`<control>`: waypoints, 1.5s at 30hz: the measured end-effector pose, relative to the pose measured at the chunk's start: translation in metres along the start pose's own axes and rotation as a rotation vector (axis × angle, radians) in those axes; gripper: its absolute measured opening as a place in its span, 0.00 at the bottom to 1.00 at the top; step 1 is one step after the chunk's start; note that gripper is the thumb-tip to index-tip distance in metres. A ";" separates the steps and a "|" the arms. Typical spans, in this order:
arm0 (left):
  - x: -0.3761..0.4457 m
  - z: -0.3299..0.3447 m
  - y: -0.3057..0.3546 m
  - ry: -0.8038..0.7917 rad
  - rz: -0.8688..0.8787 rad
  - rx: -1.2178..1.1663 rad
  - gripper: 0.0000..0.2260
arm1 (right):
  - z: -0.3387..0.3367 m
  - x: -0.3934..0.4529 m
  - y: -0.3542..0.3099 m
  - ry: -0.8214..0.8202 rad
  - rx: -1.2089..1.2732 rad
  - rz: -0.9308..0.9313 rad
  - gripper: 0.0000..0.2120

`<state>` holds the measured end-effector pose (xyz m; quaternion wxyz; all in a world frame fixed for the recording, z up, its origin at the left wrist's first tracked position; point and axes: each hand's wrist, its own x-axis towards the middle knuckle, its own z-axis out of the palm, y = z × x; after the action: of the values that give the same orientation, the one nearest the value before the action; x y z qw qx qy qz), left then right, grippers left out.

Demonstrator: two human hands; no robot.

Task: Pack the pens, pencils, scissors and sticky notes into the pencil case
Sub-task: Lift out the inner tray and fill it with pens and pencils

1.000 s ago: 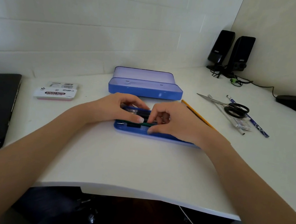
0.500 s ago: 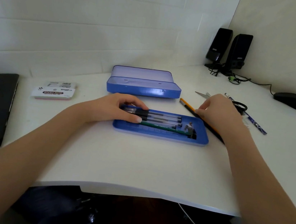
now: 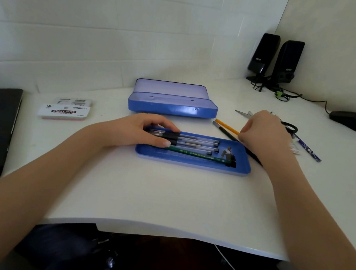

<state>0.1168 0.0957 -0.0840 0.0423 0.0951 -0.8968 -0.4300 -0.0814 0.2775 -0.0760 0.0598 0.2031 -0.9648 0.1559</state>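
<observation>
White worktop (image 3: 164,196) in a tiled corner. Landmark: shallow blue metal tray (image 3: 191,162) of the pencil case, glossy, rounded corners. Inside it: clear-barrel pens (image 3: 196,142) with black caps, plus a green pencil (image 3: 197,155) along the near wall. Left hand (image 3: 141,131) rests on the tray's left end, fingers curled over the pen caps, steadying. Right hand (image 3: 265,132) sits just right of the tray, fingers bunched over a yellow pencil (image 3: 227,126) and a dark pencil (image 3: 224,130); actual grip hidden, cannot tell. Step: fetching pencils. Next: a firm pinch, then laying them parallel. Scissors (image 3: 288,126) further right, sticky notes (image 3: 63,112) well left, hinged case body (image 3: 172,107) behind.
</observation>
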 end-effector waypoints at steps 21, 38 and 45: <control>0.000 -0.005 0.000 -0.056 -0.029 -0.003 0.18 | -0.017 -0.054 -0.030 -0.581 0.444 -0.809 0.04; 0.002 0.004 0.005 0.082 0.048 0.033 0.07 | -0.008 -0.066 -0.047 -0.514 0.459 -0.828 0.10; 0.001 0.003 0.004 0.022 0.037 0.046 0.11 | -0.012 -0.056 -0.036 -0.523 0.384 -0.772 0.09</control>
<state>0.1144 0.1000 -0.0832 0.0578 0.0841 -0.9076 -0.4073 -0.0146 0.2712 -0.0645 -0.1688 0.5847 -0.7561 0.2408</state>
